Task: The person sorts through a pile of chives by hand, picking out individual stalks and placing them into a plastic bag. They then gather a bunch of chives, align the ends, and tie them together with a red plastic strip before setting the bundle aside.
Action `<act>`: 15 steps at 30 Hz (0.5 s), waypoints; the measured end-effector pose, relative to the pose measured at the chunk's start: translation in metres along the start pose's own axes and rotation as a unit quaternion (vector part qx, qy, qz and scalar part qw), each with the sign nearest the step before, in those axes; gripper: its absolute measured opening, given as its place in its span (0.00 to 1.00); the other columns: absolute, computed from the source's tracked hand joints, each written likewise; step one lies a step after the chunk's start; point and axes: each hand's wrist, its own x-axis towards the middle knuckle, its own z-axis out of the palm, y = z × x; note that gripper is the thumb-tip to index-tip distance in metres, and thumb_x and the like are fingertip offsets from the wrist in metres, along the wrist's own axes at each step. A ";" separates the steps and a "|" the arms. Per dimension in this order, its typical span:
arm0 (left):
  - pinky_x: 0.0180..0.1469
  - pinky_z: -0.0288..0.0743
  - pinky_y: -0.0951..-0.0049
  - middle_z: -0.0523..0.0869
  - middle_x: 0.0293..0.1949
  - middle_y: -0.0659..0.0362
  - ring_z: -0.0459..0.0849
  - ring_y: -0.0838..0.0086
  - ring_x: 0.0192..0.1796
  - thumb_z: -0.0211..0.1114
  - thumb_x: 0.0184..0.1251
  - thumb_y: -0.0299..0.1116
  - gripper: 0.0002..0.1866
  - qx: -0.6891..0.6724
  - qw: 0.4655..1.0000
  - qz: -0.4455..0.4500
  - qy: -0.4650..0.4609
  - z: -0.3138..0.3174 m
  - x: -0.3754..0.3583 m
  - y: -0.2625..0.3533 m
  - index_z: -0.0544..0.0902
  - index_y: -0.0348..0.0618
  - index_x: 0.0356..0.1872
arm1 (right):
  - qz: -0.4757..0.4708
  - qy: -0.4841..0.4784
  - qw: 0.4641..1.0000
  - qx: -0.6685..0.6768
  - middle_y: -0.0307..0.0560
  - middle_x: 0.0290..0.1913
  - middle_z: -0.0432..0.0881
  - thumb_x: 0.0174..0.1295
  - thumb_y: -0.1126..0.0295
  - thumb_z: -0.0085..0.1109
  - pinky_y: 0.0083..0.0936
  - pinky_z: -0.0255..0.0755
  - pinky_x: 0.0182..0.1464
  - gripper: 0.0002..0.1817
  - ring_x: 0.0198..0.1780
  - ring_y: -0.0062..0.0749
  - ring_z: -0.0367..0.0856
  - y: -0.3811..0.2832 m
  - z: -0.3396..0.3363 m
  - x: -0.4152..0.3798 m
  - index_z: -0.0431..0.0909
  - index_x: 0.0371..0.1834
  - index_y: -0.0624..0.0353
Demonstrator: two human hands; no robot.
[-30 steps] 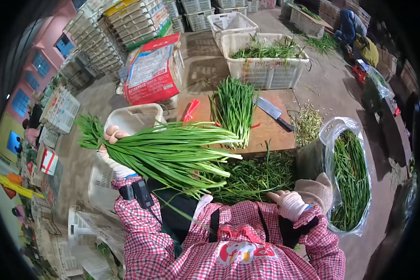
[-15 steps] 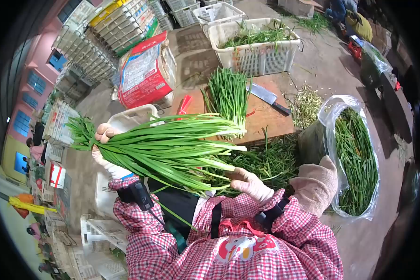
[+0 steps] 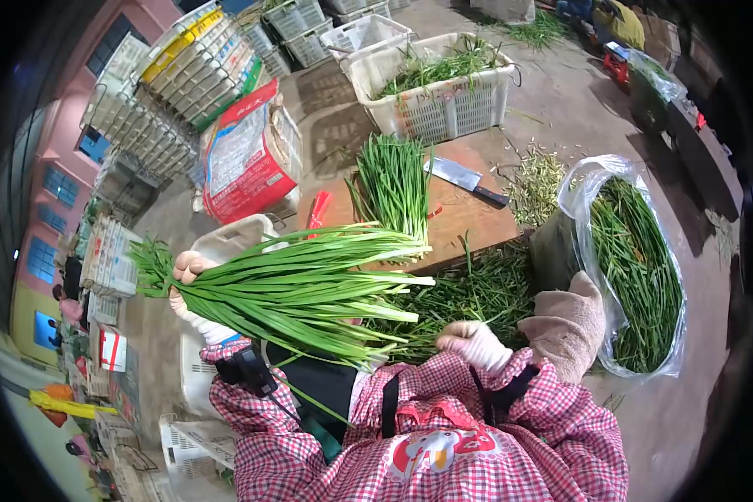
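Note:
My left hand, in a light glove, is closed around the leafy end of a big bunch of garlic chives. The bunch lies sideways in front of me, its pale cut ends fanning out to the right. Beyond those ends my right hand, also gloved, is apart from the bunch with its fingers curled in; whether something small is in them is hidden. Loose chives lie just behind the right hand. Another chive bunch rests on a wooden board, beside a cleaver and red strips.
A plastic bag packed with greens stands at the right, near a heap of trimmings. Behind the board is a white crate holding greens. A red-and-white sack and stacked crates stand at the left.
My right hand has drawn away from the bunch's cut ends, moving right and slightly down, and its fingers have curled in. My left hand still holds the bunch. The view has shifted slightly.

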 end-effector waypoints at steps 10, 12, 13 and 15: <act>0.57 0.71 0.63 0.73 0.37 0.66 0.74 0.73 0.41 0.55 0.60 0.35 0.05 0.222 0.966 0.101 0.080 -0.013 -0.002 -0.008 0.71 0.49 0.35 | -0.097 -0.070 0.983 0.141 0.40 0.41 0.85 0.63 0.68 0.62 0.22 0.73 0.51 0.15 0.43 0.22 0.80 -0.075 0.037 0.033 0.81 0.50 0.65; 0.58 0.72 0.60 0.77 0.40 0.64 0.77 0.69 0.45 0.54 0.64 0.38 0.08 0.234 0.968 0.073 0.058 -0.015 -0.004 -0.004 0.73 0.47 0.38 | -0.094 -0.017 0.976 0.194 0.39 0.36 0.85 0.60 0.70 0.66 0.21 0.74 0.47 0.13 0.39 0.20 0.80 -0.083 0.044 0.030 0.82 0.45 0.65; 0.58 0.72 0.59 0.78 0.41 0.63 0.77 0.68 0.46 0.53 0.65 0.39 0.09 0.231 0.971 0.045 0.036 0.006 -0.003 -0.015 0.74 0.46 0.39 | -0.106 0.012 0.973 0.206 0.39 0.37 0.85 0.60 0.69 0.66 0.21 0.74 0.47 0.13 0.39 0.20 0.79 -0.079 0.048 0.029 0.82 0.45 0.66; 0.61 0.71 0.64 0.74 0.35 0.63 0.75 0.73 0.41 0.53 0.65 0.37 0.08 0.250 0.967 0.039 0.016 -0.002 -0.006 -0.015 0.73 0.45 0.39 | -0.110 0.061 0.973 0.192 0.40 0.38 0.84 0.60 0.68 0.66 0.22 0.73 0.49 0.14 0.41 0.21 0.79 -0.083 0.053 0.023 0.82 0.45 0.66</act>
